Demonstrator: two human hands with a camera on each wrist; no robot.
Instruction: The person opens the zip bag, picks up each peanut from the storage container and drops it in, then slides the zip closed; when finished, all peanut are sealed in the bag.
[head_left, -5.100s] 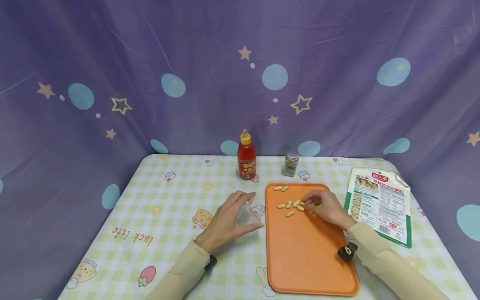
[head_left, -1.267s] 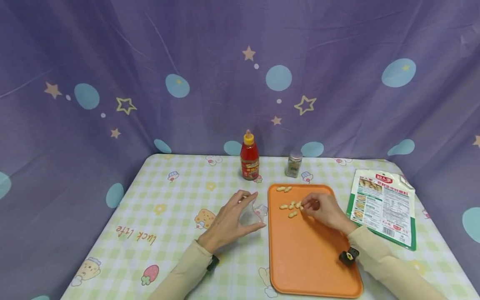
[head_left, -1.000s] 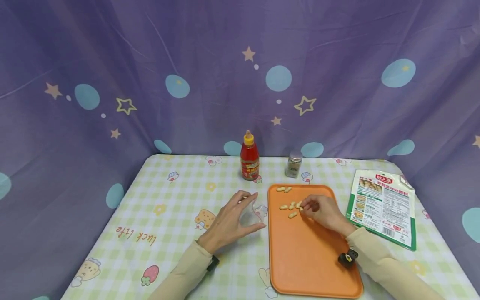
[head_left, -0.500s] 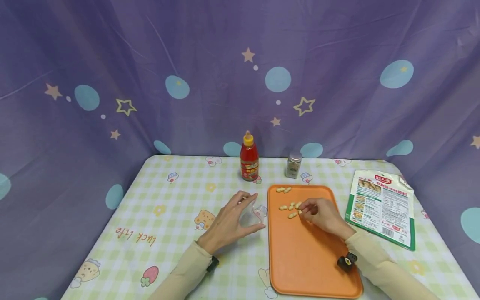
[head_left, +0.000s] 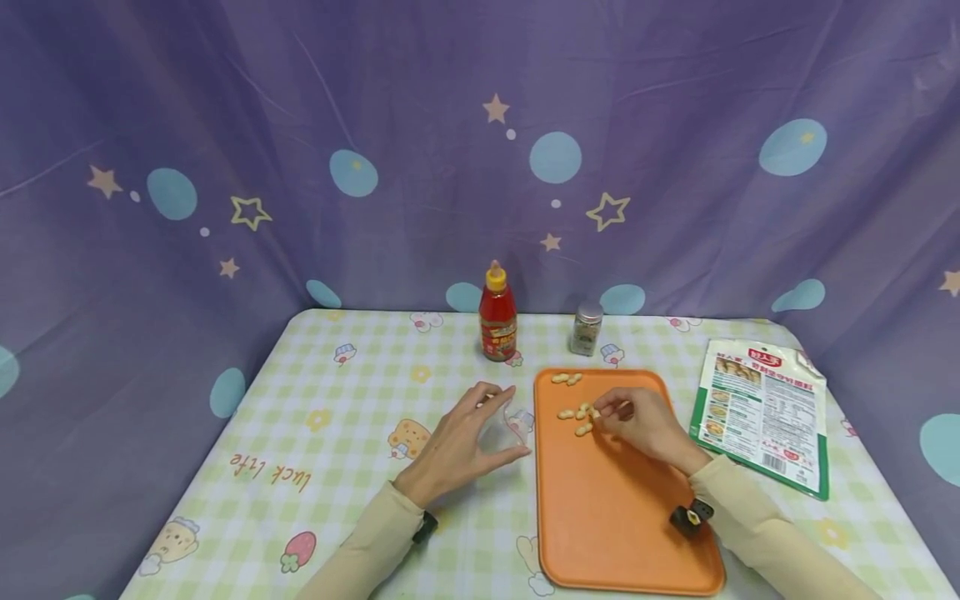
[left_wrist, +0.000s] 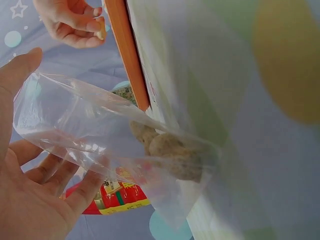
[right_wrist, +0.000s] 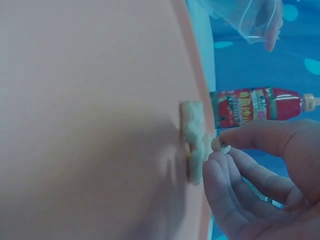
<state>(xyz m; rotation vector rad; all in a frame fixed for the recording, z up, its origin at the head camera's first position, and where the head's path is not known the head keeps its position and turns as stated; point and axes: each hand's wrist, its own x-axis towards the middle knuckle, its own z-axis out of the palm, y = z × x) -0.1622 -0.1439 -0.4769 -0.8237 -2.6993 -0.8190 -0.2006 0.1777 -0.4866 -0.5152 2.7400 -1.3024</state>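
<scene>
My left hand (head_left: 453, 446) holds a clear plastic bag (left_wrist: 75, 117) upright left of the orange tray, thumb and fingers spread at its mouth. Several peanuts (left_wrist: 172, 152) lie in the bottom of the bag. Over the tray's upper part, my right hand (head_left: 641, 425) pinches a peanut (right_wrist: 219, 145) between thumb and fingertips; the left wrist view shows this pinched peanut (left_wrist: 101, 28) too. Just left of those fingertips lies a loose cluster of peanuts (head_left: 567, 414) on the orange tray (head_left: 615, 517). More peanuts (head_left: 566, 378) rest by the tray's far edge.
Behind the tray stand a red sauce bottle (head_left: 498, 321) with a yellow cap and a small glass spice jar (head_left: 586, 329). A white and green food packet (head_left: 761, 417) lies flat to the right. The table (head_left: 360, 400) wears a checked cloth, with a purple curtain (head_left: 420, 100) behind.
Over the last second my right hand has shifted slightly left across the tray, closer to the cluster of peanuts. My left hand and the bag have stayed in place.
</scene>
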